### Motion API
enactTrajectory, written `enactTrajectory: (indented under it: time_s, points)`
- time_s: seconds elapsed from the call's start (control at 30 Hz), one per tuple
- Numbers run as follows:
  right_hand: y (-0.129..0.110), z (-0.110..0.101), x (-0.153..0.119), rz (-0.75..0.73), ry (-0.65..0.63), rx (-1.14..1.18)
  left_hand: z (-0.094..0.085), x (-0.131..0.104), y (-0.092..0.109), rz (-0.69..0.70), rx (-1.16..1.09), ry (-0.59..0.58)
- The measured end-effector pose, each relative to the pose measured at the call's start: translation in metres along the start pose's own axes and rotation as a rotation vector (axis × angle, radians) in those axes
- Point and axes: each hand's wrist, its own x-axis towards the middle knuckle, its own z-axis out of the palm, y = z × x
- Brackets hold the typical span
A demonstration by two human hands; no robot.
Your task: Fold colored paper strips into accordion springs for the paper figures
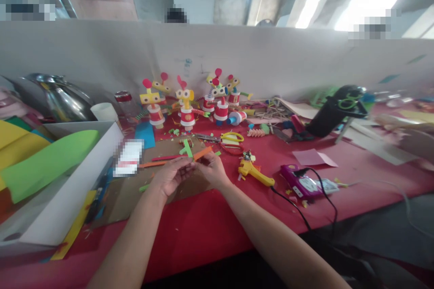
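Observation:
Above a brown cardboard sheet [132, 201] my two hands meet at the fingertips. My left hand [174, 174] is pinched at the lower end of a green paper strip [187, 148]. An orange paper strip [203, 152] is in the grip of my right hand [214, 170], its inner end touching the green one. Close behind my hands lie a small folded paper spring [186, 142] and scissors with yellow handles [232, 137]. A yellow glue gun [256, 174] rests to the right of my right hand.
Several paper cup figures [187, 115] stand at the back. A white box [73, 185] with coloured sheets and a steel jug [63, 97] are at left. On the right are a purple power strip [301, 183], its cables, and a black holder [334, 113].

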Motion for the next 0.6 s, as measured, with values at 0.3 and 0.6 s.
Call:
enactTrajectory:
  time_s: [0.3,0.6]
  points:
    - [-0.013,0.006,-0.003,0.178,-0.015,0.278,0.005,0.003,-0.003,0.174,0.067,0.052]
    - [-0.009,0.010,-0.004,0.326,0.098,0.415,0.010,0.001,-0.007,0.228,0.038,0.063]
